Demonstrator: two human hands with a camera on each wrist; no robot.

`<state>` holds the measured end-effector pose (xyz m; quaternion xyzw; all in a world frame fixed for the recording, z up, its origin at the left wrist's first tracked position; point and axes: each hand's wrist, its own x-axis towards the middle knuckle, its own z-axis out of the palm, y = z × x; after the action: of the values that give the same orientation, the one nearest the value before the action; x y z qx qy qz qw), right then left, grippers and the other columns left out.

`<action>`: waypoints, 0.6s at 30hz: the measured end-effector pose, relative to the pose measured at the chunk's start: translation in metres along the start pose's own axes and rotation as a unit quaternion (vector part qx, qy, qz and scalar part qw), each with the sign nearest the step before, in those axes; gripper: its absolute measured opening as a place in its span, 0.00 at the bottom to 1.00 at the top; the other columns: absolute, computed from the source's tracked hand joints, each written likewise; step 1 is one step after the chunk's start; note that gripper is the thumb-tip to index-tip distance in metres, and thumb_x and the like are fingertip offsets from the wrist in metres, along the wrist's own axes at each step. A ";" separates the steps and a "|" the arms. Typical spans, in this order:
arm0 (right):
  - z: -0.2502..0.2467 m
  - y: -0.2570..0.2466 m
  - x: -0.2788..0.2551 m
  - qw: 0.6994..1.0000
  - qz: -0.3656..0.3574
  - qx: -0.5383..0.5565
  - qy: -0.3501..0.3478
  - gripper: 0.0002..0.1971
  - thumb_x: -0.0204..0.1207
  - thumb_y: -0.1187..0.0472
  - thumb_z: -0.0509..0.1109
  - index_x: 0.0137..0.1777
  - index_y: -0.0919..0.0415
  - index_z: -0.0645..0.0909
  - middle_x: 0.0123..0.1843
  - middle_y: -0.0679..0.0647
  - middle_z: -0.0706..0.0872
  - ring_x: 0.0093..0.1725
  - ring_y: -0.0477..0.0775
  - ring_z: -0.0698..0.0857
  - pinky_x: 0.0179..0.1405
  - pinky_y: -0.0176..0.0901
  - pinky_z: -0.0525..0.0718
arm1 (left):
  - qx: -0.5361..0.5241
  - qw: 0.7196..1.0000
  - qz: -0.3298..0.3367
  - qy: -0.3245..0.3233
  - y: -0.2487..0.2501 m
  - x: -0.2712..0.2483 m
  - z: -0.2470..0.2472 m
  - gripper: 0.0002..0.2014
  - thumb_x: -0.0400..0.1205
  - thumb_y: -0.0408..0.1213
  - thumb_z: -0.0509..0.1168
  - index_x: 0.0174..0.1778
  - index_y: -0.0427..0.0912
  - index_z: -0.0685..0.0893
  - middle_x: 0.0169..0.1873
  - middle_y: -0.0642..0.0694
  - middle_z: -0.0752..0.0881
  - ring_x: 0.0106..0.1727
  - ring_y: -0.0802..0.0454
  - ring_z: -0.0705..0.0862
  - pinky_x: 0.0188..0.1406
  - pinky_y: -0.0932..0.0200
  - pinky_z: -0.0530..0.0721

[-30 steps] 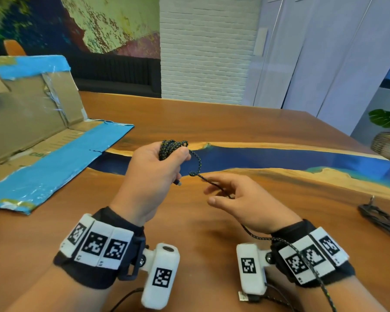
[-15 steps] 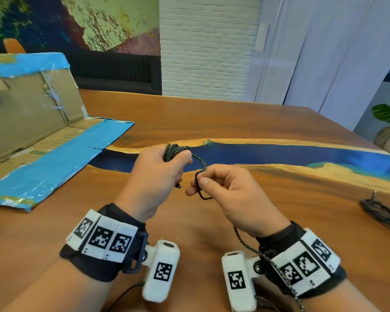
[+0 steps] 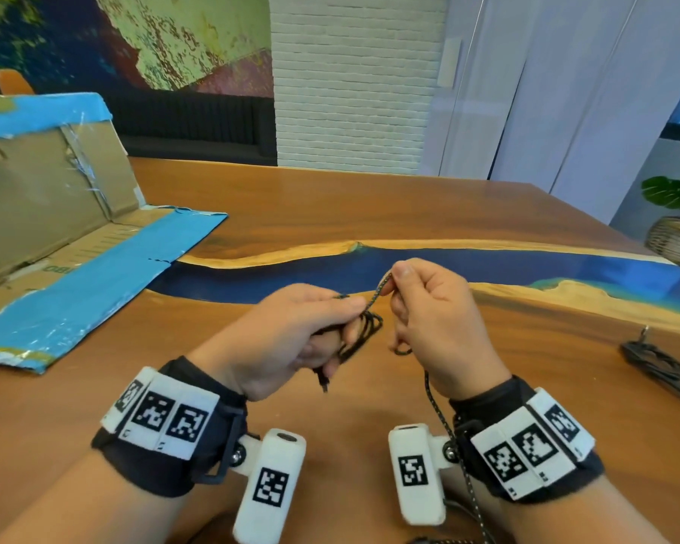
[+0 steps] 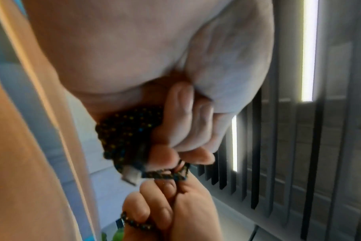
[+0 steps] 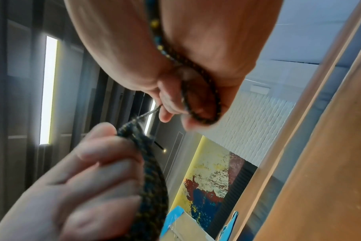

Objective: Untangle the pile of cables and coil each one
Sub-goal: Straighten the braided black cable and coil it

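A dark braided cable with yellow and blue flecks runs between both hands above the wooden table (image 3: 173,394). My left hand (image 3: 291,335) grips a coiled bundle of that cable (image 4: 126,130), with loops showing below its fingers (image 3: 364,327) and a plug end hanging down (image 3: 323,382). My right hand (image 3: 428,308) pinches the cable's free strand (image 3: 381,288) between thumb and forefinger, just right of the left hand. The strand loops through the right palm (image 5: 198,101) and trails down past the right wrist (image 3: 436,406) toward me.
An opened cardboard box with blue tape (image 3: 75,268) lies on the table at the left. A second black cable (image 3: 656,359) rests near the table's right edge. A potted plant in a woven basket (image 3: 676,229) stands off the table at the far right.
My right hand has risen and drawn the strand up over the left hand's fingers. The left hand has turned and dropped a little, so the coil now hangs under its fingers.
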<state>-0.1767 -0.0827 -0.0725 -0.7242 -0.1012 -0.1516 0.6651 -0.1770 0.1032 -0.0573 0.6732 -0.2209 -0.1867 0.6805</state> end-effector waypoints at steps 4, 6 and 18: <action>0.005 0.005 -0.002 0.998 0.009 -0.023 -0.049 0.19 0.93 0.54 0.57 0.41 0.57 0.81 0.23 0.48 0.69 0.18 0.52 0.64 0.21 0.52 0.67 | -0.200 0.976 0.043 -0.077 0.001 -0.003 0.003 0.18 0.84 0.40 0.61 0.52 0.28 0.90 0.19 0.51 0.65 0.20 0.55 0.59 0.28 0.59 0.76; 0.004 0.002 -0.004 0.993 0.023 -0.042 -0.109 0.18 0.93 0.55 0.56 0.45 0.60 0.80 0.26 0.51 0.71 0.19 0.52 0.65 0.21 0.49 0.66 | -0.289 0.950 0.092 -0.070 0.004 -0.003 0.004 0.20 0.85 0.37 0.59 0.64 0.26 0.86 0.25 0.49 0.72 0.21 0.57 0.66 0.32 0.60 0.80; 0.008 -0.012 -0.022 0.909 0.112 -0.148 -0.373 0.06 0.87 0.61 0.68 0.57 0.61 0.85 0.40 0.54 0.92 0.36 0.54 0.89 0.29 0.46 0.81 | -0.049 0.970 0.138 0.195 0.006 0.006 0.007 0.17 0.92 0.29 0.55 0.77 0.42 0.74 0.60 0.56 0.92 0.62 0.53 0.90 0.62 0.58 0.84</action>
<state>-0.2009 -0.0726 -0.0693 -0.8245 -0.2364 0.1923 0.4769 -0.1762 0.0949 -0.0513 0.6255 -0.1655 0.0332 0.7617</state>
